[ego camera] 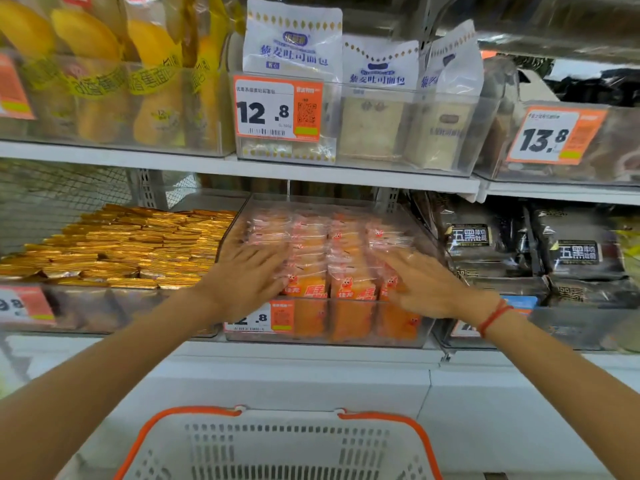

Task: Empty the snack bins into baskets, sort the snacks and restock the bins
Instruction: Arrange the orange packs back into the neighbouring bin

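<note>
A clear plastic bin (325, 337) on the lower shelf holds rows of orange snack packs (349, 292) in clear wrappers. My left hand (247, 275) lies flat on the packs at the bin's left side, fingers spread. On the packs at the right side rests my right hand (424, 284), also spread, with a red string on its wrist. Neither hand has closed around a pack. Below me stands a white basket (277, 445) with an orange rim, and I see nothing in it.
Gold-wrapped snacks (114, 247) fill the bin to the left; black bread bags (540, 251) lie to the right. The upper shelf (242, 166) carries yellow bread bags (104, 81) and white toast bags (294, 46) behind price tags. A white ledge (304, 375) juts toward the basket.
</note>
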Action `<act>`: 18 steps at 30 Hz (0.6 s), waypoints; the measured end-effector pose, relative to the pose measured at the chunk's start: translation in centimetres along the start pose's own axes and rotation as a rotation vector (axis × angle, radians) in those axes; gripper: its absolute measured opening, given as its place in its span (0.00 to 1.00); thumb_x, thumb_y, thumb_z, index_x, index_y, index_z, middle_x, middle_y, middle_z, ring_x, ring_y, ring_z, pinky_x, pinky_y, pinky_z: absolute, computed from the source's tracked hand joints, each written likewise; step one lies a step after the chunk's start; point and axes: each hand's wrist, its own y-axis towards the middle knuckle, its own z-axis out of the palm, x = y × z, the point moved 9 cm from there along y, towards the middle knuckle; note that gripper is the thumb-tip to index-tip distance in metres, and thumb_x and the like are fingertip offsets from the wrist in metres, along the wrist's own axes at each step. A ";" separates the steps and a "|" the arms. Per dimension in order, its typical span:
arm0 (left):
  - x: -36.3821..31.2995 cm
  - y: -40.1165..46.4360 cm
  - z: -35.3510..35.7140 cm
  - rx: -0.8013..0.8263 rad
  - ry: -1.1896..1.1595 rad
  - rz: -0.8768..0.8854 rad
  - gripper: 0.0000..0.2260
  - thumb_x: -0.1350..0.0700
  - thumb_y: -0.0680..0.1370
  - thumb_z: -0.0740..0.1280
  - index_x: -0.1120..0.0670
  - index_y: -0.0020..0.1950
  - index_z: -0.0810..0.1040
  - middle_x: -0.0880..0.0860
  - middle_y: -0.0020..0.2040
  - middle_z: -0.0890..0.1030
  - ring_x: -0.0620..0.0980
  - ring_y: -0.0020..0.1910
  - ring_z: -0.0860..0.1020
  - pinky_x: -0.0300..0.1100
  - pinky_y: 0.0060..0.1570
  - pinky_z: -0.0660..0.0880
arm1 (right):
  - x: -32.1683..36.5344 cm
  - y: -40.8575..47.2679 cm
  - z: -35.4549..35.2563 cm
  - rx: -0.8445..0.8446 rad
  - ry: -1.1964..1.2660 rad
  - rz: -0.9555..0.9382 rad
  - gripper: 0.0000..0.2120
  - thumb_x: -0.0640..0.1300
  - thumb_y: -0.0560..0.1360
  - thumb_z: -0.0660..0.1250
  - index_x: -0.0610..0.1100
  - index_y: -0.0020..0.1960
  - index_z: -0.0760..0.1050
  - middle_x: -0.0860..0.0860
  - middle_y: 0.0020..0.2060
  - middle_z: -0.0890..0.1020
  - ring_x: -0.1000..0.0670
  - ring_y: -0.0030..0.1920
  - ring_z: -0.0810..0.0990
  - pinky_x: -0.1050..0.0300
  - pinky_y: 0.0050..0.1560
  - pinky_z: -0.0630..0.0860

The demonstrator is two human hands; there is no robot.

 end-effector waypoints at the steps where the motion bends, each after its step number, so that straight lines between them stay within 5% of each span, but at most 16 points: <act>1: -0.1 -0.3 0.4 -0.020 0.007 -0.004 0.42 0.31 0.72 0.27 0.48 0.79 0.54 0.48 0.77 0.62 0.50 0.76 0.60 0.57 0.76 0.48 | -0.5 0.0 0.9 0.006 -0.030 0.015 0.33 0.51 0.77 0.60 0.56 0.78 0.49 0.47 0.75 0.61 0.44 0.69 0.66 0.45 0.71 0.60; 6: 0.2 -0.7 0.8 -0.091 -0.018 -0.110 0.38 0.35 0.74 0.31 0.48 0.76 0.61 0.51 0.72 0.70 0.53 0.70 0.67 0.54 0.73 0.55 | -0.9 -0.8 0.6 -0.027 0.040 0.071 0.23 0.48 0.82 0.54 0.58 0.75 0.57 0.48 0.73 0.63 0.45 0.69 0.64 0.45 0.70 0.57; 9: -0.6 -0.8 0.0 -0.106 -0.046 -0.159 0.39 0.34 0.71 0.32 0.47 0.75 0.63 0.50 0.71 0.69 0.52 0.70 0.66 0.53 0.72 0.54 | -0.1 -0.8 0.3 -0.003 0.032 0.067 0.20 0.55 0.83 0.47 0.58 0.74 0.62 0.50 0.72 0.65 0.44 0.69 0.65 0.46 0.69 0.58; 12: 0.5 -0.2 -3.8 -0.277 -0.235 -0.250 0.39 0.28 0.71 0.38 0.46 0.72 0.66 0.50 0.71 0.67 0.51 0.71 0.64 0.52 0.72 0.57 | 0.0 -0.1 -3.3 -0.275 0.098 0.091 0.24 0.60 0.79 0.48 0.59 0.74 0.61 0.50 0.73 0.66 0.43 0.70 0.65 0.43 0.69 0.61; 15: 1.0 2.9 -5.0 -0.420 -0.129 -0.277 0.29 0.33 0.79 0.46 0.46 0.76 0.62 0.52 0.76 0.62 0.54 0.74 0.60 0.54 0.72 0.57 | 0.9 3.0 -4.9 -0.475 0.017 0.133 0.29 0.63 0.77 0.47 0.57 0.76 0.59 0.47 0.74 0.64 0.40 0.74 0.60 0.39 0.72 0.56; 18: 1.4 6.6 -2.1 -0.285 -0.064 -0.334 0.27 0.39 0.82 0.50 0.44 0.79 0.51 0.53 0.80 0.53 0.57 0.78 0.50 0.58 0.75 0.47 | 1.0 7.6 -2.4 -0.326 -0.047 0.199 0.28 0.63 0.79 0.48 0.59 0.78 0.52 0.46 0.78 0.55 0.39 0.77 0.51 0.35 0.74 0.47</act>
